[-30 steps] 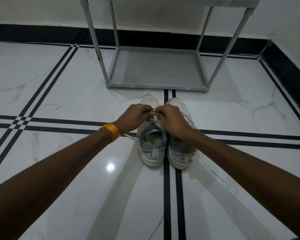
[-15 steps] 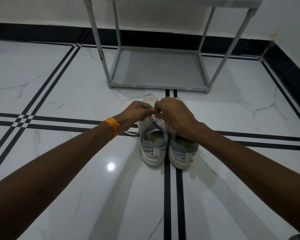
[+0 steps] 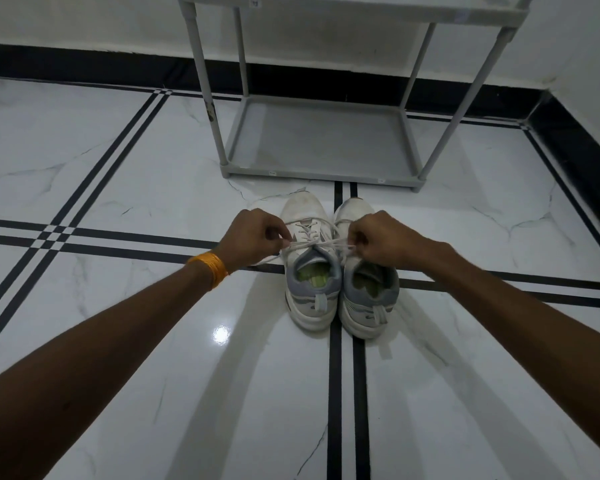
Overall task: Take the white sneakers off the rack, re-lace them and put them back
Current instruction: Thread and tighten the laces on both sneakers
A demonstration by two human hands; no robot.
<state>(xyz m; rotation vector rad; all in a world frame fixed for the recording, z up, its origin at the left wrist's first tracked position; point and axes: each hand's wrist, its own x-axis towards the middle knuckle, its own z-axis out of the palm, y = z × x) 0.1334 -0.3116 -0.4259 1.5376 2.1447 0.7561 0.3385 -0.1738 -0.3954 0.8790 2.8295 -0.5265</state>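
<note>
Two white sneakers with grey collars stand side by side on the floor, toes pointing at the rack: the left sneaker [image 3: 310,292] and the right sneaker [image 3: 368,299]. A white lace [image 3: 321,243] stretches taut across the top of the left sneaker. My left hand [image 3: 253,237] pinches one end of it at the shoe's left side. My right hand [image 3: 385,237] pinches the other end, above the right sneaker's tongue. The grey shoe rack [image 3: 319,140] stands just beyond the toes, and nothing lies on its bottom shelf.
White marble floor [image 3: 118,168] with black inlay stripes runs all around. A black skirting and white wall [image 3: 84,26] stand behind the rack, and another wall closes in at the right. An orange band [image 3: 210,268] circles my left wrist.
My hands were together over the left sneaker's tongue; they have now pulled apart sideways, drawing the lace tight between them. The view has tilted slightly down.
</note>
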